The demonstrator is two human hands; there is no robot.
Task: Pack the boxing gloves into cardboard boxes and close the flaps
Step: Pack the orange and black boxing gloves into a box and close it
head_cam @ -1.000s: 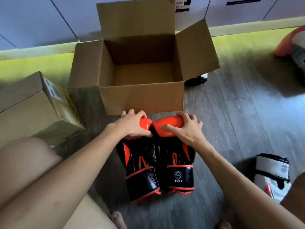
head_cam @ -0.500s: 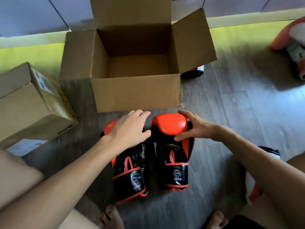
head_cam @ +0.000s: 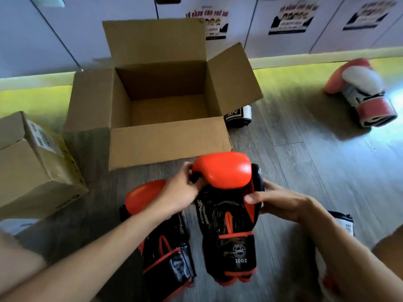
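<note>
An open cardboard box [head_cam: 170,147] stands on the floor ahead of me, its flaps spread and its inside empty. In front of it I hold one orange-and-black boxing glove [head_cam: 226,210] raised off the floor, marked 10OZ on the cuff. My left hand [head_cam: 183,190] grips its left side near the padding. My right hand [head_cam: 274,199] grips its right side at the thumb. The matching second glove [head_cam: 161,236] lies on the floor under my left forearm, partly hidden.
A closed cardboard box [head_cam: 32,166] sits at the left. A red-and-white glove [head_cam: 362,92] lies at the far right, a black-and-white glove [head_cam: 238,116] behind the open box's right flap, and a white glove [head_cam: 340,223] by my right arm. Lockers line the back wall.
Both hands have closed on the right-hand glove and lifted it from the floor toward the box. My left hand left the other glove, which stays on the floor.
</note>
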